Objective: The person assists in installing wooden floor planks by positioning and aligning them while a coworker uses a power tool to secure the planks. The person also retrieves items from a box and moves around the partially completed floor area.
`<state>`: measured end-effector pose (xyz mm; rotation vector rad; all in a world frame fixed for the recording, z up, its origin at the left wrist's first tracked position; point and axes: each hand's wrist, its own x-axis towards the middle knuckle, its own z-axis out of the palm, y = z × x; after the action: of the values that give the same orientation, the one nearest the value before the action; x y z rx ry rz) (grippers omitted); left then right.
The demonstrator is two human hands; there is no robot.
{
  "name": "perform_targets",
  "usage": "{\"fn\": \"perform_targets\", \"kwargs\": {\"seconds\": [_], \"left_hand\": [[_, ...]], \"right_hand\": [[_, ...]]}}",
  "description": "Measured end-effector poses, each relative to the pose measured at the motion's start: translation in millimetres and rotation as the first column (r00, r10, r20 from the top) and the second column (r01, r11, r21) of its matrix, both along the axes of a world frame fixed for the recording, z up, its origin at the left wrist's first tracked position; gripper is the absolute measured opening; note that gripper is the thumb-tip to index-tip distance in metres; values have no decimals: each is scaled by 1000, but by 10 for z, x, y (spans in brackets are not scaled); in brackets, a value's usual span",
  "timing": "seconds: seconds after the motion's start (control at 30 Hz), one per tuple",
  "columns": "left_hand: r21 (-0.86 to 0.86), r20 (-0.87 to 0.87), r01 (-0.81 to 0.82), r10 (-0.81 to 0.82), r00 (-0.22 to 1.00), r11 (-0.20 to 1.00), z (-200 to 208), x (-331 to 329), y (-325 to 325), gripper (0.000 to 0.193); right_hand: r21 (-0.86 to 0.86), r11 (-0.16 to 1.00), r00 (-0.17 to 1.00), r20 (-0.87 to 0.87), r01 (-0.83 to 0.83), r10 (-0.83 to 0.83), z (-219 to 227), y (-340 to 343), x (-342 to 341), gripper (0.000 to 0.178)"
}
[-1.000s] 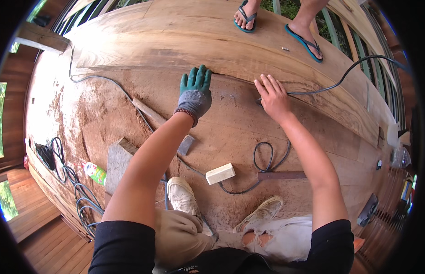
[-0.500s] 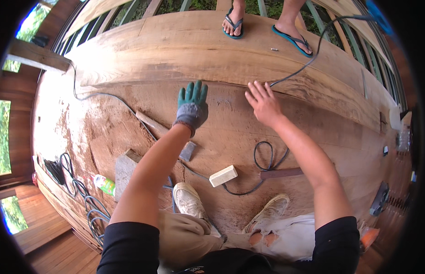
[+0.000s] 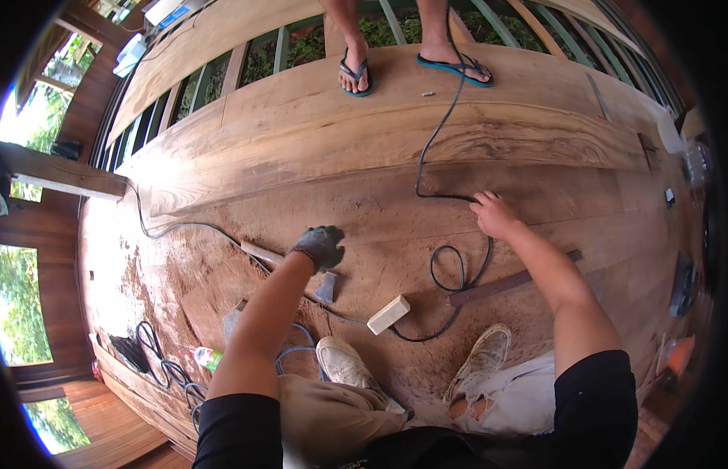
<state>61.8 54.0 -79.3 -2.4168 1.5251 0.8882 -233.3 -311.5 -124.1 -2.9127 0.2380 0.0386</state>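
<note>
Black cable (image 3: 442, 196) snakes down from the upper centre to right of centre, probably light, bendy and tough, perhaps slippery with dust; its slack stretch should suit a simple pinch. The right hand (image 3: 497, 216) appears closed on it. At centre, the gloved left hand (image 3: 320, 247) hangs loosely parted, nothing visibly held, near a hatchet (image 3: 326, 287).

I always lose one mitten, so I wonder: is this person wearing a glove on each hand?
No, the left hand wears a dark glove, but the right hand is bare.
</note>
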Motion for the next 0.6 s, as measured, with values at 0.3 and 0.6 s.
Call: {"fn": "perform_targets", "kwargs": {"seconds": [0.3,0.6], "left_hand": [[129,258,-331,291,921,935,66,1121,500,32],[82,-18,-607,610,792,790,206,700,69,45]], "right_hand": [[86,996,986,168,-11,-4,-206,58,152,33],[71,996,995,80,47,-52,-118,-76,-261,23]]}}
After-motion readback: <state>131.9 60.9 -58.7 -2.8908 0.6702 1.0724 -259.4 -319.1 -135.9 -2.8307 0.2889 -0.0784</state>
